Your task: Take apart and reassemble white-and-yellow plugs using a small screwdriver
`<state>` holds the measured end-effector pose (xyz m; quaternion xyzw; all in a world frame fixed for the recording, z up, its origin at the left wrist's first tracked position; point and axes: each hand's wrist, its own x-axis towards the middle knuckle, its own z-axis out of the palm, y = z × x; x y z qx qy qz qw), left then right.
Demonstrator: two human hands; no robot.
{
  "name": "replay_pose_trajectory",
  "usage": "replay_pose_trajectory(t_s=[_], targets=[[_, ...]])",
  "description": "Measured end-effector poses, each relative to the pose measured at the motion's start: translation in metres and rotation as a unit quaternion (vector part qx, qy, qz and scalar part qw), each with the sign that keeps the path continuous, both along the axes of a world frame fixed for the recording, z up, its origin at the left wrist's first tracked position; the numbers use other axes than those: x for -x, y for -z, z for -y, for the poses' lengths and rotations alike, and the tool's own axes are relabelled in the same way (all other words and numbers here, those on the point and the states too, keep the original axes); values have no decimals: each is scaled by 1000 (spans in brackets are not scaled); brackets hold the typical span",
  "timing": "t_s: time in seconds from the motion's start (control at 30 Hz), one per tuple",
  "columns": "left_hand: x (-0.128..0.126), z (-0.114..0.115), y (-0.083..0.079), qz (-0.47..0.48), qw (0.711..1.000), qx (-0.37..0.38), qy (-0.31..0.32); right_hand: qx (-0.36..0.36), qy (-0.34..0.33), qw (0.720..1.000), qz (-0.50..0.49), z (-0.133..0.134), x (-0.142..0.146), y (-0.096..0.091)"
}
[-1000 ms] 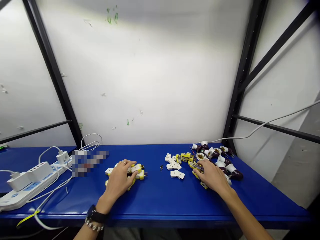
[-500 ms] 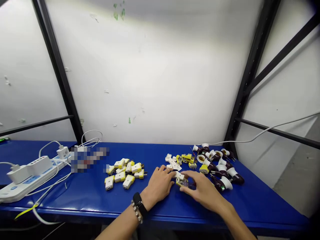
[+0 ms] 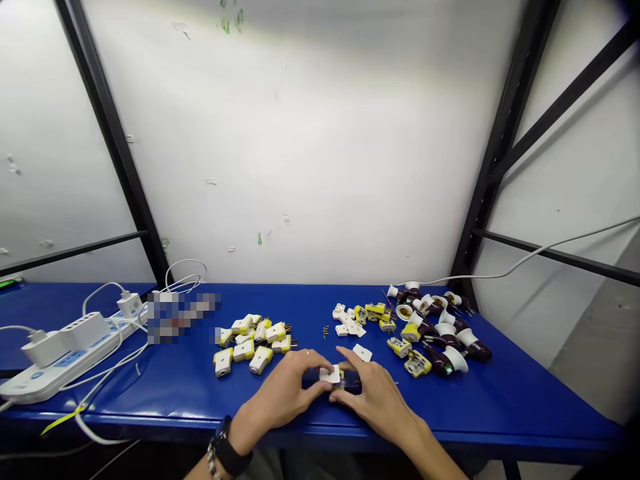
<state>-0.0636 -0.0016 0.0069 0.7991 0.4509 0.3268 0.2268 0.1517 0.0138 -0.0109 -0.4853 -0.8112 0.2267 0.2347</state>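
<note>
White plastic plug cover (image 3: 330, 375) sat pinched between my two hands, resting on a yellow-edged plug body (image 3: 344, 385) that the fingers mostly hid. The main risk, I judged, lay in that stack: held together only by fingertip pressure, the cover could skid off if my grip slipped. The tiny screws (image 3: 325, 331) beyond the hands could easily be lost if a stray knock scattered them. A loose white cover (image 3: 363, 353) lay just ahead of my right hand (image 3: 373, 400), close enough for a finger to nudge it. My left hand (image 3: 283, 393) came in low from the left, its fingers curled around the near side of the stack and a watch (image 3: 227, 447) on the wrist. The right hand came from the other side, half closed over the same pieces. Both had hold of them, though I could not tell how firmly. Yellow-and-white plugs (image 3: 250, 347) lay just beyond the left hand.
</note>
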Motion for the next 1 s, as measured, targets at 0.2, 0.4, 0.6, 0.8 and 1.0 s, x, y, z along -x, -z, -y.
replay_pose_trajectory(t_s=[0.2, 0.4, 0.6, 0.8, 1.0], targets=[[1, 0, 4, -13, 1000, 2, 20, 3, -7, 1000, -7, 1, 0, 4], [6, -4, -1, -12, 1000, -13, 20, 3, 11, 1000, -22, 3, -4, 2], [5, -10, 3, -47, 998, -14, 40, 6, -9, 999, -33, 1, -4, 6], [8, -9, 2, -48, 998, 5, 48, 1, 1, 1000, -27, 1, -5, 8], [1, -6, 8, -57, 998, -24, 28, 0, -12, 999, -49, 2, -4, 4]])
